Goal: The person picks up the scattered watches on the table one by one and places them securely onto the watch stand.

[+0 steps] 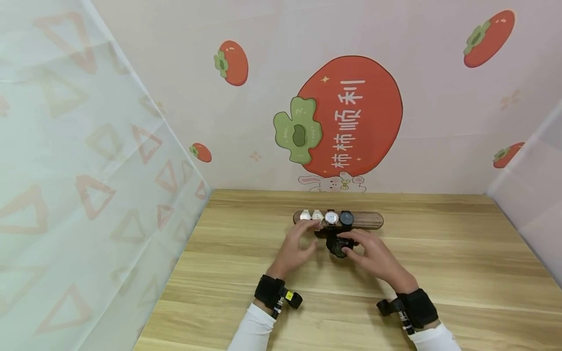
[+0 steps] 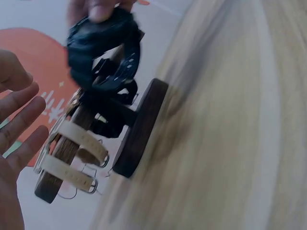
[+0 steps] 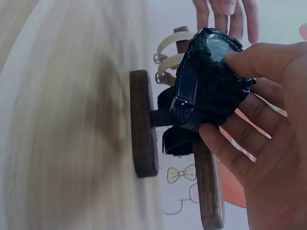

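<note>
My right hand (image 1: 375, 256) pinches a bulky black wristwatch (image 1: 339, 247) between thumb and fingers, in front of a dark wooden watch stand (image 1: 369, 220). In the right wrist view the thumb lies on the face of this black watch (image 3: 211, 91), whose strap forms a closed loop. On the stand's bar sit two pale-strapped watches (image 2: 72, 170) at the left, then a white-dialled watch (image 1: 331, 218) and a dark-dialled watch (image 1: 347, 218). Beside the pale ones hovers my left hand (image 1: 293, 249), fingers loosely bent and holding nothing.
The stand's flat base (image 2: 141, 127) rests on the wood-grain table (image 1: 237, 243). A persimmon-printed backdrop (image 1: 263, 122) rises behind the table, and a patterned sheet (image 1: 101, 161) borders its left side. Both wrists wear black camera straps (image 1: 268, 290).
</note>
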`<state>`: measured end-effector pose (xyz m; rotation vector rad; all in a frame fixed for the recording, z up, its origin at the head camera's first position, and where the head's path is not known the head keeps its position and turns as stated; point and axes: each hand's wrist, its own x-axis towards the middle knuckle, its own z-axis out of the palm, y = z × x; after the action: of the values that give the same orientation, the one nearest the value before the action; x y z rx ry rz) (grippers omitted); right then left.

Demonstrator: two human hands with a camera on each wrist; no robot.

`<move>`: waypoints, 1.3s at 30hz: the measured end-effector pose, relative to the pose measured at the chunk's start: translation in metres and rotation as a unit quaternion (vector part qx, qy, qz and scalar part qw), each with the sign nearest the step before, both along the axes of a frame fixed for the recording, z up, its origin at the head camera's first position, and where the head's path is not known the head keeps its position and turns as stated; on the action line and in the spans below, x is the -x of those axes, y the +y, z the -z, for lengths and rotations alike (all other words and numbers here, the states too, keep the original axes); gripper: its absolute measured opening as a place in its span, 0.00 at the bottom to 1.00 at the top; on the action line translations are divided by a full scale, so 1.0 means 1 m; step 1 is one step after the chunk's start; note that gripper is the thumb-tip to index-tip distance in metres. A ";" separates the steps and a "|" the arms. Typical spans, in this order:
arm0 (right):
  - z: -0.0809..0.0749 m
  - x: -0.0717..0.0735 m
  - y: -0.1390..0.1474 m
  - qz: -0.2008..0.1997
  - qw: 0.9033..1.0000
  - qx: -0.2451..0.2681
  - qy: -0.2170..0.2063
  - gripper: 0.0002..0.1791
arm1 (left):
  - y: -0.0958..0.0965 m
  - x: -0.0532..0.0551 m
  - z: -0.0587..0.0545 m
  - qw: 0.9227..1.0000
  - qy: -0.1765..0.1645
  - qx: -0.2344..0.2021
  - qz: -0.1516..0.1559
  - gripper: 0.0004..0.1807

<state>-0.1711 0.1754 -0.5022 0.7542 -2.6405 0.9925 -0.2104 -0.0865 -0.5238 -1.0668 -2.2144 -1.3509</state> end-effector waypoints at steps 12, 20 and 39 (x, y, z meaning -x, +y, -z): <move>-0.006 0.002 -0.007 -0.004 0.999 0.036 -0.031 0.18 | 0.013 -0.009 0.005 0.998 -0.039 0.037 0.019 0.35; -0.006 0.001 -0.008 -0.009 0.998 0.057 -0.034 0.17 | 0.019 -0.013 0.006 0.997 -0.063 0.034 0.020 0.32; 0.001 0.001 0.000 -0.013 0.995 0.076 -0.061 0.24 | 0.022 -0.012 0.012 0.996 -0.081 0.015 0.034 0.27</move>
<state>-0.1724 0.1759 -0.5032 0.7159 -2.6238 1.2692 -0.1989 -0.0643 -0.5358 -1.0867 -2.3402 -1.4862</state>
